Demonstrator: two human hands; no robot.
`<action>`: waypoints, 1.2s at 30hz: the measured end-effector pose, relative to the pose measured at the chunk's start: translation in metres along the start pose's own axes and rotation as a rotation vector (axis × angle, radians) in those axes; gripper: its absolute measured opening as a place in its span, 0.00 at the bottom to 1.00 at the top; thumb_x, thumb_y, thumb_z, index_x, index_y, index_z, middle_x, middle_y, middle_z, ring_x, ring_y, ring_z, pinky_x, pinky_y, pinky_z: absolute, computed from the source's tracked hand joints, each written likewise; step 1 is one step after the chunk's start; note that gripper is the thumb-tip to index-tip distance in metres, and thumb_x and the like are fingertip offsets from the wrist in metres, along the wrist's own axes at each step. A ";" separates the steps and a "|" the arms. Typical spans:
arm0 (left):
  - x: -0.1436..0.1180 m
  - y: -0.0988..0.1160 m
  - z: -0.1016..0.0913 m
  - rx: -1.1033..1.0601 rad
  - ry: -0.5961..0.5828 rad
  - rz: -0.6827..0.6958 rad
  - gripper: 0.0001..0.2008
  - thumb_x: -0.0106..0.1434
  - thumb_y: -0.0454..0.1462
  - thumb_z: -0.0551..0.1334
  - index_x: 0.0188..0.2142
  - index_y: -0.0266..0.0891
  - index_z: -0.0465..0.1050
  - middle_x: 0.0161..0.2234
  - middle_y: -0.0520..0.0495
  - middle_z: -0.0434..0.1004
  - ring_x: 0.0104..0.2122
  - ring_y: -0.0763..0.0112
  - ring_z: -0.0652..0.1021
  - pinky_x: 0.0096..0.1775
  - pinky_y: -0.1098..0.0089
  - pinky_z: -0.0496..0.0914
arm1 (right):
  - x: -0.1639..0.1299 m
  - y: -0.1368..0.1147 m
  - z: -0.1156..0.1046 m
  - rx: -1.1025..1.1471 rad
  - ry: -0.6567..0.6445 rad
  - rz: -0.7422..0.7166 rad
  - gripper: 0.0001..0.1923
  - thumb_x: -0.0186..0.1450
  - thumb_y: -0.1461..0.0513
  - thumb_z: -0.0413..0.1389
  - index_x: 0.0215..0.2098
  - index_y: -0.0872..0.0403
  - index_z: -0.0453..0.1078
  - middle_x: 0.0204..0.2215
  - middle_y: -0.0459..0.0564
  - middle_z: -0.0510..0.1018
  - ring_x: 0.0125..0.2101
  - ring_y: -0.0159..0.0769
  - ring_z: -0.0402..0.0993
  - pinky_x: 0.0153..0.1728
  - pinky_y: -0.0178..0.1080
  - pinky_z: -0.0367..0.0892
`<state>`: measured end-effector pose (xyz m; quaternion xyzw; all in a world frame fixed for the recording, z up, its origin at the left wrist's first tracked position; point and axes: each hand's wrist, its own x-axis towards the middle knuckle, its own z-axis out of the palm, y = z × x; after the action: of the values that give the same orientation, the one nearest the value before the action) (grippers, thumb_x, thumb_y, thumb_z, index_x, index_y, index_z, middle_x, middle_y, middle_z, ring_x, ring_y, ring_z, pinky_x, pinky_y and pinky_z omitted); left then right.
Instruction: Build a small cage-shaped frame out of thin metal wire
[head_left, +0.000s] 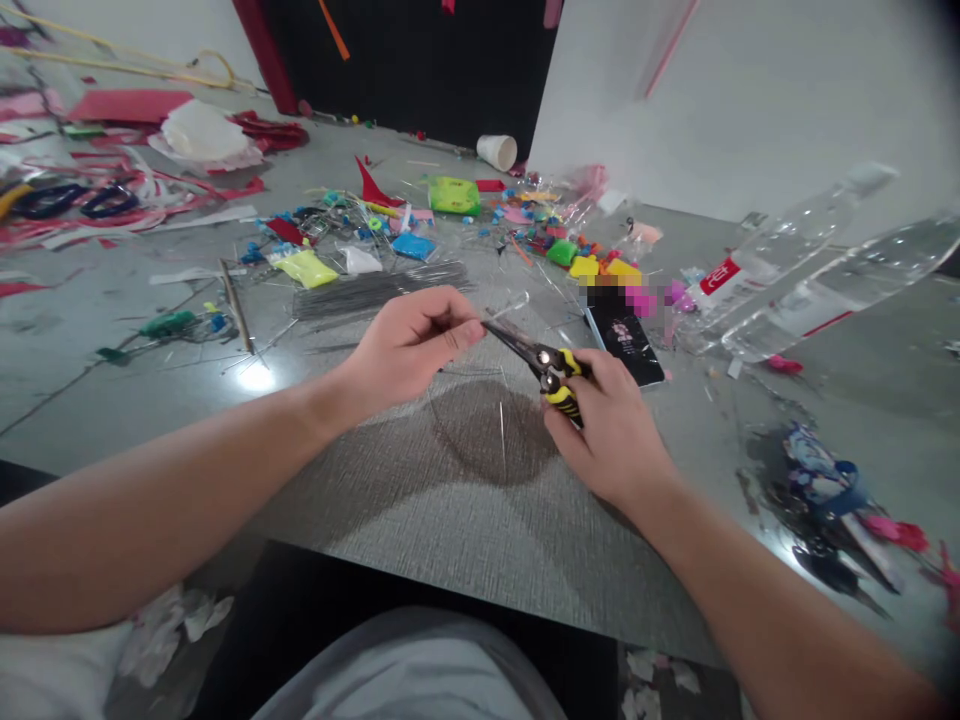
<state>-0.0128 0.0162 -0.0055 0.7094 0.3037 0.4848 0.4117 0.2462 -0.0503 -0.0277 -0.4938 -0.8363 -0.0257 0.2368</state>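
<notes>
My right hand (611, 420) is wrapped round a pair of long-nose pliers (546, 365) with black and yellow handles. The jaws reach left to the fingertips of my left hand (420, 340). Between thumb and forefinger, that hand pinches a thin pale wire (511, 306), whose bent end sticks out to the right above the jaws. Whether the jaws grip the wire is too small to tell. Below the hands a single straight wire (502, 440) lies on the grey table (420, 520). Behind my left hand lies a bundle of dark straight wires (375, 290).
Two clear bottles (795, 260) stand at the right, near a dark phone (622, 335). Colourful packets, such as a yellow-green one (454, 196), and scraps are scattered behind. Dark-handled scissors (109, 200) lie among ribbons at the left. A white cup (496, 152) lies at the back.
</notes>
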 end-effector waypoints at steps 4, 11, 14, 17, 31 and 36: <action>0.003 -0.004 0.002 -0.071 0.217 0.005 0.08 0.68 0.41 0.66 0.34 0.40 0.74 0.23 0.53 0.72 0.23 0.76 0.71 0.26 0.73 0.65 | -0.003 0.007 0.000 -0.196 -0.084 0.158 0.13 0.71 0.56 0.54 0.35 0.56 0.73 0.45 0.63 0.73 0.46 0.56 0.72 0.46 0.57 0.71; 0.000 -0.005 0.011 -0.532 0.147 -0.554 0.07 0.68 0.40 0.66 0.44 0.41 0.74 0.35 0.45 0.84 0.35 0.65 0.84 0.38 0.64 0.80 | -0.006 0.012 0.002 -0.331 -0.208 0.322 0.16 0.70 0.51 0.57 0.41 0.57 0.73 0.41 0.60 0.76 0.42 0.54 0.73 0.42 0.51 0.68; -0.004 -0.003 0.016 -0.624 0.047 -0.695 0.07 0.69 0.35 0.64 0.46 0.39 0.74 0.39 0.42 0.84 0.38 0.62 0.85 0.42 0.59 0.81 | 0.000 0.009 -0.003 -0.239 -0.100 0.301 0.13 0.70 0.53 0.58 0.39 0.56 0.72 0.41 0.60 0.77 0.45 0.53 0.72 0.45 0.51 0.67; -0.009 0.001 0.019 -0.673 -0.067 -0.753 0.05 0.70 0.34 0.63 0.45 0.38 0.74 0.37 0.41 0.84 0.38 0.62 0.85 0.43 0.57 0.81 | 0.012 -0.004 -0.012 0.090 0.021 0.325 0.14 0.71 0.52 0.57 0.35 0.54 0.71 0.37 0.56 0.77 0.42 0.46 0.73 0.43 0.46 0.67; -0.015 -0.001 0.020 -0.589 -0.414 -0.753 0.17 0.63 0.36 0.72 0.51 0.41 0.79 0.38 0.46 0.85 0.38 0.69 0.84 0.42 0.68 0.78 | 0.024 -0.024 0.015 1.306 0.112 0.679 0.13 0.66 0.54 0.65 0.30 0.53 0.73 0.24 0.44 0.78 0.22 0.28 0.73 0.24 0.33 0.66; -0.012 -0.001 0.018 -0.453 -0.272 -0.765 0.14 0.61 0.38 0.74 0.47 0.40 0.81 0.40 0.46 0.84 0.40 0.72 0.83 0.45 0.70 0.76 | 0.016 -0.020 0.016 1.341 0.195 0.662 0.13 0.66 0.53 0.65 0.31 0.52 0.73 0.24 0.43 0.77 0.20 0.27 0.72 0.21 0.33 0.65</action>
<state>0.0002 0.0012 -0.0150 0.4957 0.3730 0.2550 0.7417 0.2177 -0.0430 -0.0313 -0.4648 -0.4560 0.5177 0.5550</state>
